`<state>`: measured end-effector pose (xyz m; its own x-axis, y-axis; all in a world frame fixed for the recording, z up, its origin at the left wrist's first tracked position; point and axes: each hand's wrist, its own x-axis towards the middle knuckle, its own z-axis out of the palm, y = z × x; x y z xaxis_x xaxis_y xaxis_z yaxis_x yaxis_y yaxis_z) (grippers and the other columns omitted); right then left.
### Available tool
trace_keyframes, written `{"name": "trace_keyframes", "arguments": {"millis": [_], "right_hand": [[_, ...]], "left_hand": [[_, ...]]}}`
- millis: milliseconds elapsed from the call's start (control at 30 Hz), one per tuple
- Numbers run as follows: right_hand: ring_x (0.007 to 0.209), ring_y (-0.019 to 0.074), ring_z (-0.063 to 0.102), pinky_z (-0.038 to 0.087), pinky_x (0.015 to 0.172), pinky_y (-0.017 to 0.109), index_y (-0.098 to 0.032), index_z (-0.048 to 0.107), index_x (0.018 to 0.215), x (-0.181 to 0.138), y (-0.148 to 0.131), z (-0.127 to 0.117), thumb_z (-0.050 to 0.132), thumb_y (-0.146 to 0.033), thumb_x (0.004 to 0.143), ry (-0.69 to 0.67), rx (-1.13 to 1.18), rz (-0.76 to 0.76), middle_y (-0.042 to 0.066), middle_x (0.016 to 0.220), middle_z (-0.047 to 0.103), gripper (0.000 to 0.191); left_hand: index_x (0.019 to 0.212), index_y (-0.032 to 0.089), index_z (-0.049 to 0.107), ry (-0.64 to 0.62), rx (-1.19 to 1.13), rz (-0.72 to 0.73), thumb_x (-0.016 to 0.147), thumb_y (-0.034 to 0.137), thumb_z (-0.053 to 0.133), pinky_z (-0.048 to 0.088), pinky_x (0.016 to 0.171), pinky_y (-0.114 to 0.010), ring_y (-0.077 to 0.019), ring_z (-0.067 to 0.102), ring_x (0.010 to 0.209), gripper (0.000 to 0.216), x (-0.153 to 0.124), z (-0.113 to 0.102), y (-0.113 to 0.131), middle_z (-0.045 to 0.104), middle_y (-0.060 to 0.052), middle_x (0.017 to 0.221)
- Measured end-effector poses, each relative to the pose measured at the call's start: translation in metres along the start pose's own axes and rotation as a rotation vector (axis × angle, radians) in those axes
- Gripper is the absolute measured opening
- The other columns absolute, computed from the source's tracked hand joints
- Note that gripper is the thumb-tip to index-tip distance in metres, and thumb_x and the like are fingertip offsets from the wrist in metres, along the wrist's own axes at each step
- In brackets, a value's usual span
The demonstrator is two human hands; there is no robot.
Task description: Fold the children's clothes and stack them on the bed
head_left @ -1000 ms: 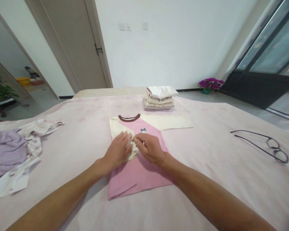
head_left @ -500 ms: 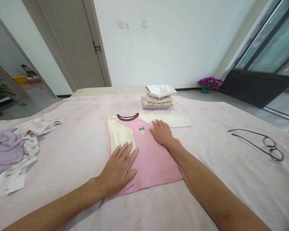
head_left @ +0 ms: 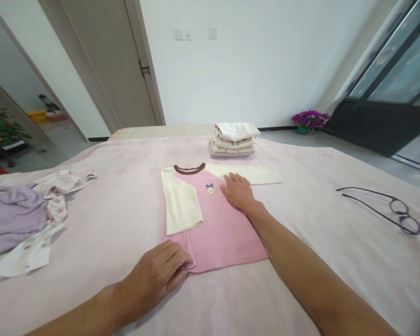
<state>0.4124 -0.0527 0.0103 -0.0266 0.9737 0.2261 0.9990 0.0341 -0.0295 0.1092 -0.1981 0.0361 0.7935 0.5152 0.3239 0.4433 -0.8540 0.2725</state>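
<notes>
A pink long-sleeved shirt with cream sleeves, a brown collar and a small duck-face print lies face up on the bed. Its left side is folded inward, and the cream left sleeve lies over the front, cuff toward the middle. My left hand is at the shirt's near left corner, fingers bent and together on the folded hem; the fabric under them is partly hidden. Flat on the upper right chest, near the base of the outstretched right sleeve, rests my right hand with its fingers extended.
Behind the shirt stands a stack of folded clothes. Crumpled lilac and white garments lie at the left. Black-framed glasses rest at the right on the pale pink bedsheet. Purple flowers stand on the floor beyond.
My left hand has slid off the folded sleeve toward me, down to the hem, and its fingers have curled. The right hand stays on the chest. The view has shifted slightly.
</notes>
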Motion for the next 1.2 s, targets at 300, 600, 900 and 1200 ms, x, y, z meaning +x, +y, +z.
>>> {"name": "trace_keyframes", "arguments": {"millis": [300,600,900,1200], "right_hand": [[0.142,0.0306,0.031,0.022,0.114,0.049,-0.020,0.046,0.144,0.002,0.001,0.001,0.033,-0.048,0.101,0.002,0.000,-0.004,0.013,0.154,0.040,0.053],[0.141,0.0302,0.032,0.022,0.115,0.048,-0.020,0.047,0.144,0.001,0.001,0.001,0.035,-0.047,0.101,0.017,-0.002,-0.003,0.013,0.153,0.041,0.052],[0.141,0.0319,0.032,0.022,0.114,0.050,-0.019,0.045,0.145,0.001,0.002,0.003,0.034,-0.048,0.101,0.018,0.012,-0.004,0.014,0.153,0.040,0.054],[0.145,0.0299,0.025,0.017,0.116,0.049,-0.019,0.042,0.147,0.000,0.001,-0.001,0.033,-0.048,0.101,-0.046,0.041,0.017,0.013,0.157,0.035,0.055]], "left_hand": [[0.114,0.023,0.049,-0.061,0.048,-0.053,0.088,0.000,0.042,0.052,0.077,-0.036,-0.0210,0.058,0.088,0.035,-0.004,-0.002,0.007,0.063,-0.005,0.097],[0.100,0.025,0.050,-0.302,-0.056,-0.165,0.074,-0.003,0.048,0.048,0.074,-0.030,-0.0192,0.057,0.087,0.038,0.002,-0.027,0.004,0.060,-0.001,0.098],[0.095,0.024,0.058,-0.502,-0.220,-0.291,0.080,0.008,0.052,0.044,0.063,-0.024,-0.0133,0.059,0.072,0.022,0.025,-0.051,0.006,0.064,0.004,0.084],[0.142,0.017,0.048,-0.080,0.181,-0.281,0.099,0.046,0.045,0.032,0.115,-0.049,-0.0307,0.037,0.142,0.052,0.074,0.000,-0.037,0.046,-0.015,0.150]]}}
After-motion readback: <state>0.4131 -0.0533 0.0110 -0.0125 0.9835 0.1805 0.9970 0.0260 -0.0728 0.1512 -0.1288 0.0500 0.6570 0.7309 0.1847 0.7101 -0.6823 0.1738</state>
